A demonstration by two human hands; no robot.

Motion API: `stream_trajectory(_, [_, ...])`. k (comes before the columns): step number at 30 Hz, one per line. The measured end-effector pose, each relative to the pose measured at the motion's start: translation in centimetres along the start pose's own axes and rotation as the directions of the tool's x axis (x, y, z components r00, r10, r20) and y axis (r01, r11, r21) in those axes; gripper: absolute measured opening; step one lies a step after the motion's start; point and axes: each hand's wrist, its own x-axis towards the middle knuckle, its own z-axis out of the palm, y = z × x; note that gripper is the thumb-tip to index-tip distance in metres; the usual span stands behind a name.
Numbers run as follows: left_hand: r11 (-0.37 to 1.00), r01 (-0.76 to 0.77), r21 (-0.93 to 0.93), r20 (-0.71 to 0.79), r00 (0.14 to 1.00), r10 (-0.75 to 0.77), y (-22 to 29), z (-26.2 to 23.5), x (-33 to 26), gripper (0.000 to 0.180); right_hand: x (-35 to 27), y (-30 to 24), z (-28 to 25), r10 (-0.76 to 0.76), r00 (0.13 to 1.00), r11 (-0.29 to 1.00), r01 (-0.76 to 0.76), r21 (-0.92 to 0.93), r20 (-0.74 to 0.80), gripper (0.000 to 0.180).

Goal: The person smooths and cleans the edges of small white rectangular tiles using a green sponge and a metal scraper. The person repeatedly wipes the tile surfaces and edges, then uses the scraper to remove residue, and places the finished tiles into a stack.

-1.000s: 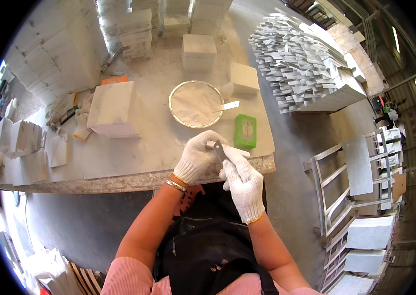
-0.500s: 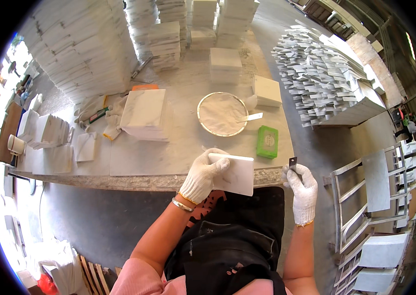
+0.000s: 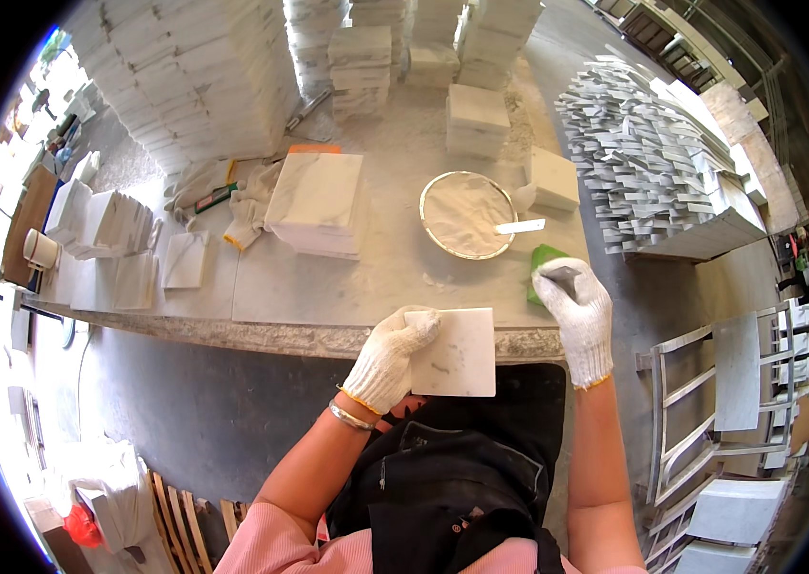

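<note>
My left hand [image 3: 393,349], in a white knit glove, grips a square white marble tile [image 3: 455,352] by its left edge, with the thumb on top. The tile's grey-veined face is turned up, just off the table's near edge. My right hand [image 3: 579,311], gloved too, is closed with a small flat metal blade [image 3: 565,276] pinched in its fingers, mostly hidden by the glove. Behind that hand is a green box-shaped block [image 3: 545,256], partly covered. A round bowl of pale powder [image 3: 467,215] stands beyond, with a white scraper [image 3: 521,227] lying across its rim.
Stacked marble tiles [image 3: 317,199] stand left of the bowl, beside spare gloves [image 3: 250,201]. Taller tile stacks [image 3: 185,77] rise at the back. A pallet of marble strips [image 3: 653,153] is at the right, with a metal rack [image 3: 710,383] nearer. The stone table [image 3: 328,297] has a rough edge.
My right hand has moved up and forward from the table's right corner to the green block, taking the blade with it. My left hand has tilted the tile so its face shows more squarely.
</note>
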Motion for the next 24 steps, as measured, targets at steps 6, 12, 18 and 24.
stream_trajectory(6, [0.999,-0.045,0.01,-0.008,0.999,0.045,0.5,-0.5,-0.7,0.027,5.0,1.8,5.2,-0.193,0.979,0.974,0.199,-0.113,0.061,0.011])
stream_trajectory(12, [0.969,-0.086,0.231,-0.033,0.995,0.096,1.7,0.4,-1.2,0.028,6.6,2.5,7.4,-0.25,0.952,0.742,0.305,-0.597,0.176,0.009])
stream_trajectory(18, [0.928,-0.151,0.34,-0.004,0.987,0.162,1.8,1.5,-0.9,0.028,4.9,2.8,5.5,-0.263,0.95,0.695,0.307,-0.65,0.168,0.044])
stream_trajectory(24, [0.874,-0.259,0.412,0.113,0.966,0.233,0.5,3.6,1.7,0.029,2.4,4.2,-1.3,-0.102,0.99,0.745,0.007,-0.667,-0.103,0.058])
